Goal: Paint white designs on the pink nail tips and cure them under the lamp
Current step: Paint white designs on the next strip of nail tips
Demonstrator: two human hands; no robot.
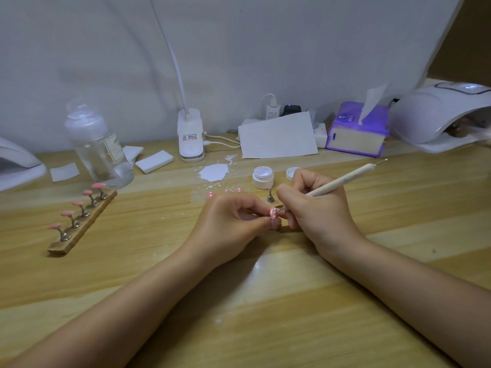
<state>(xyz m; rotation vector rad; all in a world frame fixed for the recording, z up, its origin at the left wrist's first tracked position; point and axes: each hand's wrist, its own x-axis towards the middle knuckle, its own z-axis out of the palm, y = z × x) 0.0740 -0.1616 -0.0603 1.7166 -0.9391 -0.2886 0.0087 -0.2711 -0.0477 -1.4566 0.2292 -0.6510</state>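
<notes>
Head view: my left hand pinches a small, light pink nail tip at table centre, best held by its edges, while my right hand grips the dotting pen touching it.

**Bench layout around the hands**

The hands meet at the middle of the bench, the left hand left of the right hand. A nail tip stand lies far left, a liquid bottle behind it. An open gel pot sits just behind the hands, a paint smear to its left. A tissue box and curing lamp stand at the back right.
</notes>
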